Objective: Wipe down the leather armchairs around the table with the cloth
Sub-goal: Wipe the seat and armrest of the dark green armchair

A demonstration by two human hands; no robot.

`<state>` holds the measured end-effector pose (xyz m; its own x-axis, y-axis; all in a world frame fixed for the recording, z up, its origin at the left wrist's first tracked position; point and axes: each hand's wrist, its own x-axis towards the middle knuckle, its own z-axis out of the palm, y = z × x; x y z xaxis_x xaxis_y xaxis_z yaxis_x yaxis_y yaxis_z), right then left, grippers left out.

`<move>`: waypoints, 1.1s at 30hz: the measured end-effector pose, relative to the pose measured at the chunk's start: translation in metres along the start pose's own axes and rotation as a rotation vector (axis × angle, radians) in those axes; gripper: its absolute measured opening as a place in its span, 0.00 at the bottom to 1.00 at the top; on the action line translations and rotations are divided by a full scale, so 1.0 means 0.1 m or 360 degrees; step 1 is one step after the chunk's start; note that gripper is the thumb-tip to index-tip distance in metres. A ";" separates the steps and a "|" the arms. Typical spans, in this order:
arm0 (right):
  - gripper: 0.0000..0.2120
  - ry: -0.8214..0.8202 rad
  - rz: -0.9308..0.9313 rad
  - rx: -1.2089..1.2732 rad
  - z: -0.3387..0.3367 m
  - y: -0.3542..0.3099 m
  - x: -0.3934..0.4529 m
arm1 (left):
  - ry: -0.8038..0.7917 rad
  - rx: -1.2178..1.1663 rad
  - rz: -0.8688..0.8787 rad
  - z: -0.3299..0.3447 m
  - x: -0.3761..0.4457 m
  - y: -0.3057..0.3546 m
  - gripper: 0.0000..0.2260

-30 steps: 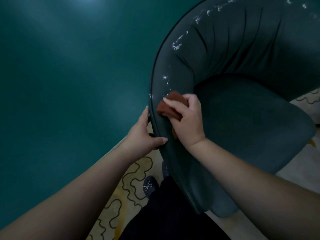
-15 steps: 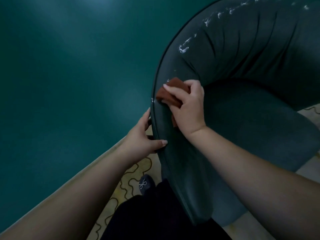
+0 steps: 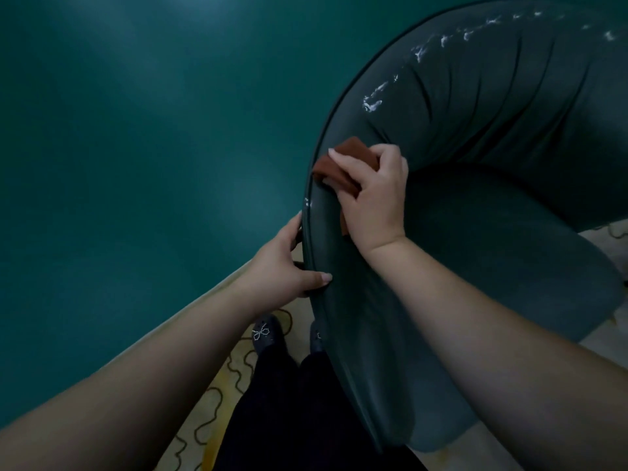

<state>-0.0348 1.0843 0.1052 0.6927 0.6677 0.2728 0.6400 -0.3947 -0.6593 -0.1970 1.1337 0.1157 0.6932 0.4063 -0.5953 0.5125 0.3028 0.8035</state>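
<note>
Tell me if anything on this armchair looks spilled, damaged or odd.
White foamy streaks run along the top of the armchair backrest, past where the right hand presses the brown cloth. One small white fleck sits on the rim below the cloth. They look like unwiped cleaner or scuffing; which one is unclear.

Single head-worn wide-angle view, aimed forward and steeply down. Both forearms are seen entering from the bottom edge, close to the lens. The armchair rim is framed at arm's reach, centre-right. The wall fills the left; shoes are seen directly below.
</note>
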 end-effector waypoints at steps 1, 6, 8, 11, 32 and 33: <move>0.16 0.0006 0.0041 0.0024 -0.01 -0.01 -0.04 | -0.0012 -0.0006 0.0003 -0.01 0.00 0.00 0.43; 0.18 -0.0078 0.0066 0.0155 -0.14 0.04 -0.42 | -0.0038 -0.0046 0.0009 -0.01 0.00 0.01 0.42; 0.18 -0.0092 -0.0023 0.0161 -0.16 0.02 -0.42 | -0.0024 -0.0043 0.0014 -0.01 0.00 0.01 0.41; 0.17 -0.0229 -0.0246 -0.0036 -0.11 -0.12 -0.36 | 0.0019 -0.0022 0.0004 -0.02 0.01 0.01 0.35; 0.08 -0.0093 -0.0006 -0.0125 0.02 -0.18 -0.18 | -0.0032 -0.0004 0.0025 -0.02 0.04 0.06 0.38; 0.10 -0.0138 -0.0033 -0.0093 -0.04 -0.17 -0.33 | -0.0011 0.0011 0.0027 -0.02 0.05 0.06 0.37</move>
<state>-0.0669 1.0663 0.1101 0.6495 0.7270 0.2227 0.6738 -0.4148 -0.6115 -0.1917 1.1394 0.1177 0.7052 0.4053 -0.5817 0.5043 0.2900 0.8134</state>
